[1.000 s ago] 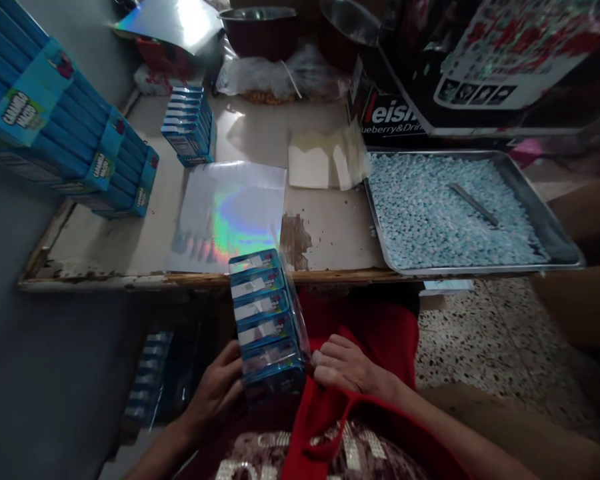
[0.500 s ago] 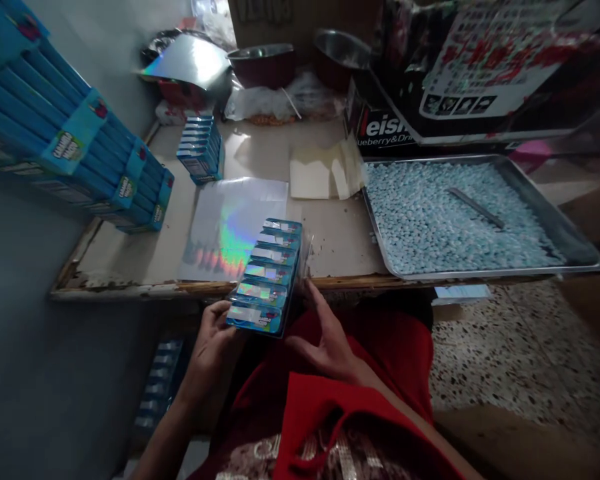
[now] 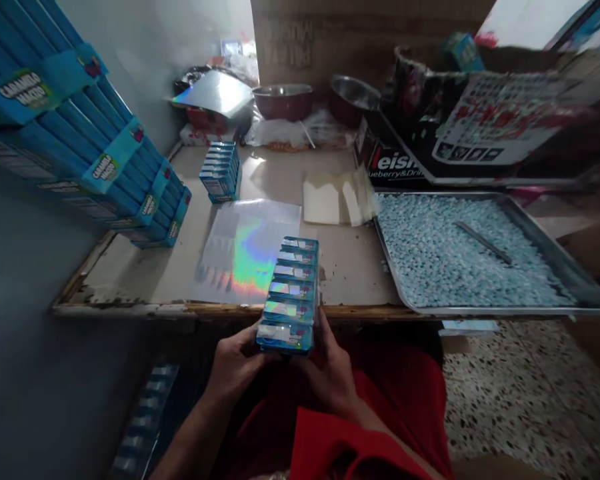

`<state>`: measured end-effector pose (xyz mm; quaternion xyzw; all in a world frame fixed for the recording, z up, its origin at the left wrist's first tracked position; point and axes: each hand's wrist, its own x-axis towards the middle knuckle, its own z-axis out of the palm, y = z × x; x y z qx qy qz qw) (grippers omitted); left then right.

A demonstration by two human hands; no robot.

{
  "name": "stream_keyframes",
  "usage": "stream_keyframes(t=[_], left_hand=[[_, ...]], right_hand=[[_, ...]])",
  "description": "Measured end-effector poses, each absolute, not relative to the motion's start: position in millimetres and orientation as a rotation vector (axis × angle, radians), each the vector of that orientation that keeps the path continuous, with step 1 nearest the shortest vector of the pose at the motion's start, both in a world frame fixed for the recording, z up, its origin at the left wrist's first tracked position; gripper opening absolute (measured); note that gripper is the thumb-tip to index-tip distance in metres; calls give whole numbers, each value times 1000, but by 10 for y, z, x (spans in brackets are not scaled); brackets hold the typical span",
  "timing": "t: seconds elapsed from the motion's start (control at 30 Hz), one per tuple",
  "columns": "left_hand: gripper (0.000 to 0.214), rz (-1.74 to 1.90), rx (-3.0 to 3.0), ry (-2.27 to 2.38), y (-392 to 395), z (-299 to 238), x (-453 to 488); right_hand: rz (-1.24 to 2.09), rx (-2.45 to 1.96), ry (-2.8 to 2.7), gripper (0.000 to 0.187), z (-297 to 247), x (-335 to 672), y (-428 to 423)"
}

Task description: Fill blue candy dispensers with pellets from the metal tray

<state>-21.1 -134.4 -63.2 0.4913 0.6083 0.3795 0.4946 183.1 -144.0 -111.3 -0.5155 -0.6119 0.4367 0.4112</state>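
A row of small blue boxes in clear wrap (image 3: 291,291) is held over the table's front edge. My left hand (image 3: 236,367) grips its near left end and my right hand (image 3: 330,370) grips the near right side. The far end of the pack reaches over a shiny holographic sheet (image 3: 245,250) lying on the wooden table (image 3: 145,277).
Tall stacks of blue cartons (image 3: 80,147) lean at the left. Another pack of small boxes (image 3: 221,171) stands further back. A metal tray (image 3: 555,250) of pale blue pellets with a metal strip lies at the right, a big printed box (image 3: 460,127) behind it. Bowls (image 3: 283,100) stand at the back.
The wrapped pack rose from my lap to the table's front edge. My right hand went from open beside it to gripping its side. The view tilted upward.
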Motion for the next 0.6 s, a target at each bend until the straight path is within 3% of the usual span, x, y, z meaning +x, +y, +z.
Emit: stream_keyframes(t=[0.3, 0.5, 0.6], left_hand=[[29, 1031, 1234, 1729, -1432, -954, 13], [60, 1148, 1615, 1964, -1478, -812, -112], [32, 1279, 2043, 1904, -1453, -651, -221]], right_hand=[[868, -1373, -1542, 66, -1168, 1929, -1358], [539, -1472, -1672, 90, -994, 2055, -1397], [325, -1309, -1732, 46, -810, 2079, -1387]])
